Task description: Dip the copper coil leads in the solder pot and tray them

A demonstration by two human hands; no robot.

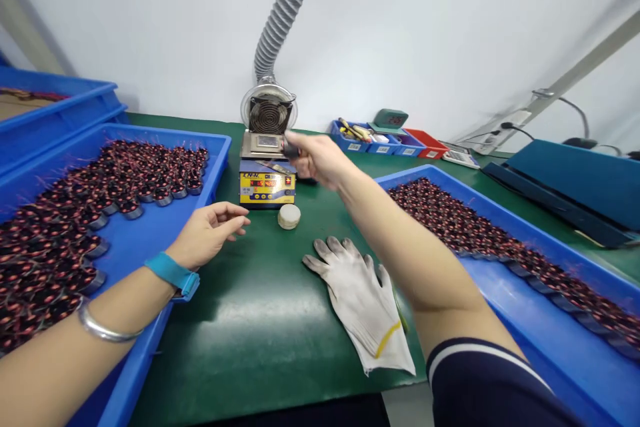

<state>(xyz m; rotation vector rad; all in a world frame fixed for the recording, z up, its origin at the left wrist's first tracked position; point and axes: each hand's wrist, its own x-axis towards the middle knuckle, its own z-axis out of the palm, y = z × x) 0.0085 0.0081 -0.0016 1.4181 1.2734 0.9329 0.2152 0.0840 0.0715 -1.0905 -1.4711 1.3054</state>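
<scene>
My right hand reaches forward, its fingers closed round a black handle at the right edge of a yellow-fronted solder pot with a red digital display. Blur hides what the handle belongs to. A thin flat metal strip lies across the pot's front top. My left hand hovers beside the left tray's corner, fingers loosely bent, with nothing visible in it. Between that hand and the glove is a small round pale pad. A white work glove with grey fingertips lies under my right forearm.
Blue trays on the left and right hold many small round parts with reddish wires. Behind the pot stand a round fan and grey duct. Small bins, a clock and a blue-green stand are farther back.
</scene>
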